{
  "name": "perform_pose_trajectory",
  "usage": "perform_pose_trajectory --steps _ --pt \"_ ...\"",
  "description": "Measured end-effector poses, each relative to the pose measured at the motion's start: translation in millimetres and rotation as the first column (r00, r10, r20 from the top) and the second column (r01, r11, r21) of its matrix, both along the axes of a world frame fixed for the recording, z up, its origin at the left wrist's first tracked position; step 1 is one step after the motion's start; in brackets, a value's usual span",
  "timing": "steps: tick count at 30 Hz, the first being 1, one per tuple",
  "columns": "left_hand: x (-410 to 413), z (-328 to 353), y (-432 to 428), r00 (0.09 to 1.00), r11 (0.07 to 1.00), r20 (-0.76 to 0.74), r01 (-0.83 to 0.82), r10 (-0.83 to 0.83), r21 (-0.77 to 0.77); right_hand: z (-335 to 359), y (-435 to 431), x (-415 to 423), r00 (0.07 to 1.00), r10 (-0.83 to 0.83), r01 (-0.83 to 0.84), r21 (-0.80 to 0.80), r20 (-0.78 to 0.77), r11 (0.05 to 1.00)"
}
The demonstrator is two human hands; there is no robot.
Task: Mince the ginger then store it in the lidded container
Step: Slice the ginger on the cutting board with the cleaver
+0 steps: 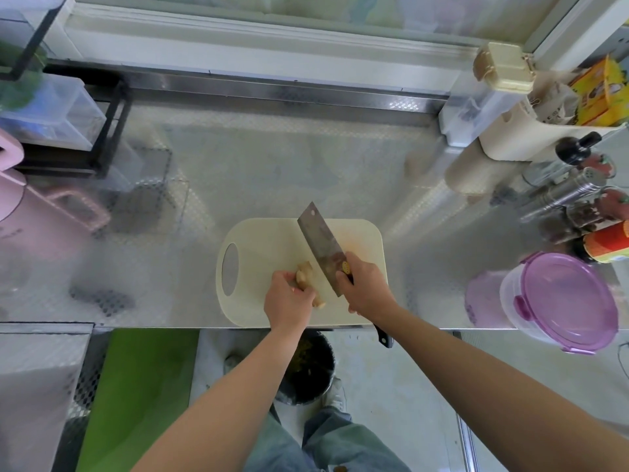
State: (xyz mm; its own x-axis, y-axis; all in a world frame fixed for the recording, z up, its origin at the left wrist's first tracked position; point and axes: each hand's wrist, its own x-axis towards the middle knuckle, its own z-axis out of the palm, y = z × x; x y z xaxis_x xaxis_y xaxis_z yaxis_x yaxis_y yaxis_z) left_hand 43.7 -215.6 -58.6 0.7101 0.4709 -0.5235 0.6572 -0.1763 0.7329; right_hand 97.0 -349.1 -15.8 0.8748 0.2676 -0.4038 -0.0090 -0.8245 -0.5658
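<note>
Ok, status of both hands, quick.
Left hand: closed, gripping the ginger on the cutting board.
Right hand: closed around the cleaver where blade meets handle, the blade just right of the ginger.

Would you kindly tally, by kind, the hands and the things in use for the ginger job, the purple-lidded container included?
2 hands: left hand, right hand
1 cleaver
1 ginger root
1 cutting board
1 purple-lidded container
Total: 6
</note>
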Motion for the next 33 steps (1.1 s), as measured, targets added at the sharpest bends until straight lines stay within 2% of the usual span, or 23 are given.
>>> perform_pose_trajectory --steps 4,10,15,20,25,28,33 --pt "7 4 3 0.999 0.996 0.016 -0.032 0.031 0.078 2 -9 -4 1.000 0.028 -0.028 -0.020 0.000 0.999" --pt "10 1 22 0.979 0.973 0.089 -0.192 0.181 0.131 7 -13 -10 0.992 0.119 -0.117 -0.057 0.036 0.992" --pt "10 5 34 0.974 0.969 0.073 -0.221 0.215 0.105 12 -8 -6 0.955 0.290 -0.261 -0.285 0.064 0.922" --pt "2 11 26 0.962 0.964 0.065 -0.265 0.265 0.006 4 0 0 0.921 0.386 -0.330 -0.420 0.054 0.846" --pt "3 12 29 0.960 0.962 0.068 -0.271 0.272 -0.029 3 11 1 0.875 0.472 -0.417 -0.327 0.107 0.848" --pt "3 13 29 0.946 0.947 0.070 -0.311 0.316 -0.076 9 10 1 0.883 0.456 -0.418 -0.256 0.110 0.871" --pt "6 12 30 0.932 0.927 0.051 -0.350 0.359 -0.135 16 1 -1 0.857 0.508 -0.467 -0.290 0.086 0.836"
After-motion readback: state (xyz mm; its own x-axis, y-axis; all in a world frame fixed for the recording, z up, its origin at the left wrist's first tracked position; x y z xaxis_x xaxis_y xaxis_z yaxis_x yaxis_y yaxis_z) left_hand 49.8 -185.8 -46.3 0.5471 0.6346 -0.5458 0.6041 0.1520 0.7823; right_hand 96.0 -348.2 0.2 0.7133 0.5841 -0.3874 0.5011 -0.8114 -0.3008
